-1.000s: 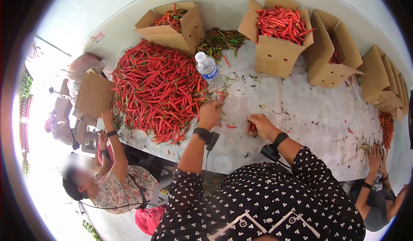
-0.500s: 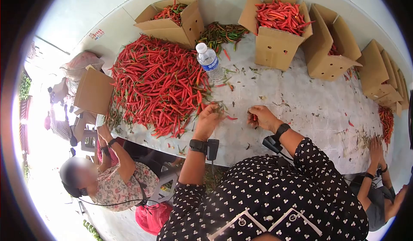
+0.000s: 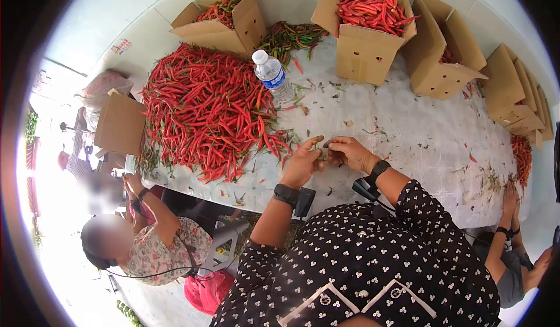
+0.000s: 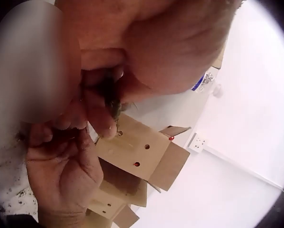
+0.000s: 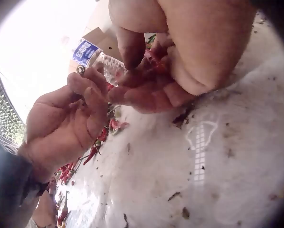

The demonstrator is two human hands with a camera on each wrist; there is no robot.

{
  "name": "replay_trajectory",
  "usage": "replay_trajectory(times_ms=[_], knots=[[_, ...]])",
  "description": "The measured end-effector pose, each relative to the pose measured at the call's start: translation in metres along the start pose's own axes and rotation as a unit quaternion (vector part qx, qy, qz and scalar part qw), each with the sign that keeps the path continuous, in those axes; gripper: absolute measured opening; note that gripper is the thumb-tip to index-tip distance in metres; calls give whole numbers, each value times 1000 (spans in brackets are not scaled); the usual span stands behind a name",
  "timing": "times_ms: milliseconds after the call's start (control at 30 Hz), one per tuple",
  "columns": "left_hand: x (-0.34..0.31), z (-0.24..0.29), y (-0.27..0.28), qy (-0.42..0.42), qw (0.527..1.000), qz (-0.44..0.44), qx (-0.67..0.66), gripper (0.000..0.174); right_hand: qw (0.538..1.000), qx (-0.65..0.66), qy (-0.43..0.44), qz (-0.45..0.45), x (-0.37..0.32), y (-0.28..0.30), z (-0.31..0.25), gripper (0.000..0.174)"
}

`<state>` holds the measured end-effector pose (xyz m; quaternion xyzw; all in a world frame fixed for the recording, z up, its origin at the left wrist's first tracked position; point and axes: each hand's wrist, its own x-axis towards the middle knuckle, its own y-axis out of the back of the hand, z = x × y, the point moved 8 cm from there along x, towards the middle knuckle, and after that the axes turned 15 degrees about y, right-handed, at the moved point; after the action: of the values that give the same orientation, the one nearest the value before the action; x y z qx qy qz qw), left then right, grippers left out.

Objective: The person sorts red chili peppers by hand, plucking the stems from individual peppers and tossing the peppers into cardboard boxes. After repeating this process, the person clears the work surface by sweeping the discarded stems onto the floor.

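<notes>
Head view: my left hand (image 3: 303, 162) and right hand (image 3: 349, 152) meet just right of the big heap of long red chillies (image 3: 204, 108), both pinching one small red chilli with a green stem (image 3: 321, 146). Left wrist view: fingertips nip its dark green stem (image 4: 112, 102). Right wrist view: red flesh lies in my right's curled fingers. Light, slick, bendy, I'd say; best gripped beside the cap.

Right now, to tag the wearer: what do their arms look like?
The left sleeve and right sleeve are black with small white print; forearms bare. The left band and right band are black, each carrying a small black camera.
</notes>
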<state>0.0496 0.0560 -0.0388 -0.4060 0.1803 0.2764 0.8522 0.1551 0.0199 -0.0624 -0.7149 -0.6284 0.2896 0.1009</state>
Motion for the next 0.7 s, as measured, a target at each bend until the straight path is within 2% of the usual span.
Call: replay_trajectory(times_ms=[33,100,133,200,300,333,400,467,500,533,567,600,633,667,700], knots=[[1,-2,1,1,1000,1,-1,39,999,-31,-2,-8,-1,-2,-1,19],[2,-5,1,15,992,37,120,44,998,-63,-6,-17,0,-5,0,20],[4,-8,-3,16,992,39,117,44,992,-115,25,-33,2,-8,-1,20],[2,-1,-13,-61,944,126,298,48,983,-167,54,-52,4,-9,-2,21],[-2,-7,-14,-56,940,148,302,49,979,-192,16,-69,6,-5,5,18],[-1,-10,-6,-55,941,150,299,49,989,-144,9,-19,6,2,5,16],[-18,5,3,-225,859,168,429,41,997,-55,-9,47,6,12,9,11],[-57,25,9,-68,896,217,381,32,998,-55,-10,39,6,12,13,13],[-76,28,32,-129,890,278,336,28,998,-56,1,32,8,11,11,14],[-101,38,41,-85,886,305,340,28,998,-56,-4,36,7,10,11,14],[-122,41,64,-109,870,343,337,26,998,-56,-11,33,7,9,12,14],[-147,50,78,-164,815,403,384,23,998,-51,-3,25,9,8,11,13],[-171,49,97,-169,785,455,385,21,999,-47,6,16,10,6,9,12],[-197,54,95,-205,654,521,508,21,999,-51,0,17,10,6,8,12],[-213,51,93,-133,571,577,568,22,999,-53,-1,14,9,3,6,12]])
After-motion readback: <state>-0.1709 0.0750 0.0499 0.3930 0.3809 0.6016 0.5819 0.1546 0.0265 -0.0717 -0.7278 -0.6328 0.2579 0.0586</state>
